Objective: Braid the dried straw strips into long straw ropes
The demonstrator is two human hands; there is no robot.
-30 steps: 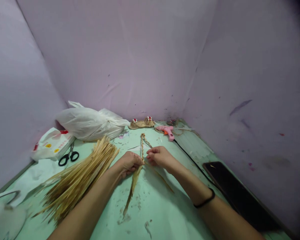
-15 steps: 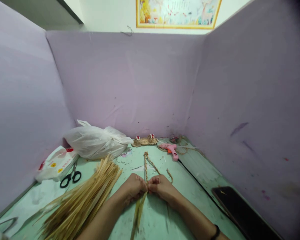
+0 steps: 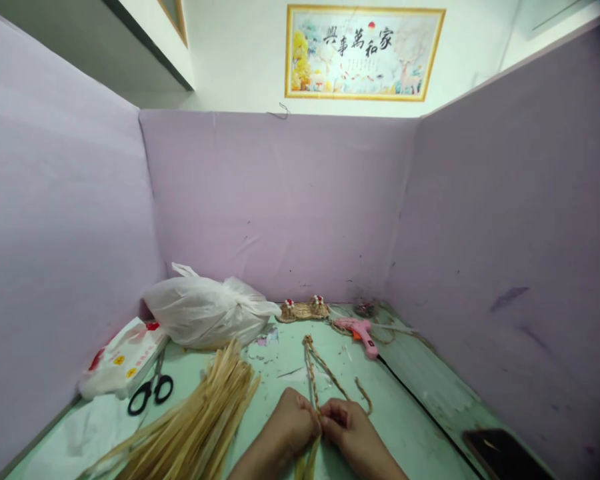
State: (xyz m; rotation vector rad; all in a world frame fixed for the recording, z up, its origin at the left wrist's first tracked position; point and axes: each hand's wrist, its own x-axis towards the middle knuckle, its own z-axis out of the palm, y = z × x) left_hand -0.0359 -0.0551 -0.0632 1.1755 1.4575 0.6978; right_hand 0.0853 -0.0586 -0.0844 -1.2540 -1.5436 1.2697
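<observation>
A thin braided straw cord runs from a knotted top on the table down to my fingers. My left hand is closed and pinches the cord's lower end from the left. From the right, my right hand pinches the same spot, its fingertips meeting the left ones. Loose flat strands hang below both hands. A second braided length slants from the knot toward my right hand, and a curled end lies just beyond it. Left of my hands lies a bundle of dry straw strips.
Black-handled scissors, a tissue pack and a white plastic bag lie at left. Woven straw slippers sit at the back. A pink glue gun trails a black cable at right, near a phone. Purple panels surround the table.
My view has tilted up, so everything sits lower and slightly right in the picture. Both hands still pinch the braid, with slightly shifted fingers.
</observation>
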